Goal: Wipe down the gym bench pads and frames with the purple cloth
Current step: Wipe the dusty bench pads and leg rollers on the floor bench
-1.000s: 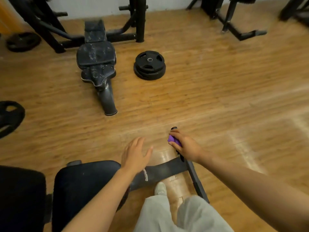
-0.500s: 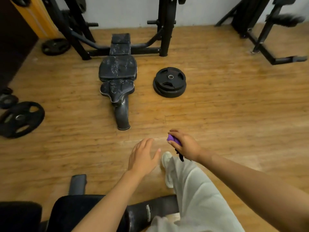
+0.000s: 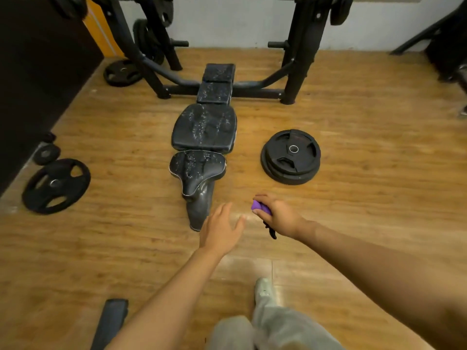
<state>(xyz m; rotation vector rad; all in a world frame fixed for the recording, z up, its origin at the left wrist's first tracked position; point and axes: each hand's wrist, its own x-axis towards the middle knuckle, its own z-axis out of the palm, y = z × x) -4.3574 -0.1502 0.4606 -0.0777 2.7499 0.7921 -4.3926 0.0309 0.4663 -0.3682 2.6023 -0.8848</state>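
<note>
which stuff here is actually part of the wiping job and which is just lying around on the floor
Part of the job:
- crumpled purple cloth, gripped in the right hand
- black cracked padded gym bench ahead
- its black metal frame
- left hand, open, holding nothing

Just lying about:
- stack of black round weight plates right of the bench
- single black weight plate at left
- small black weight plate behind it
</note>
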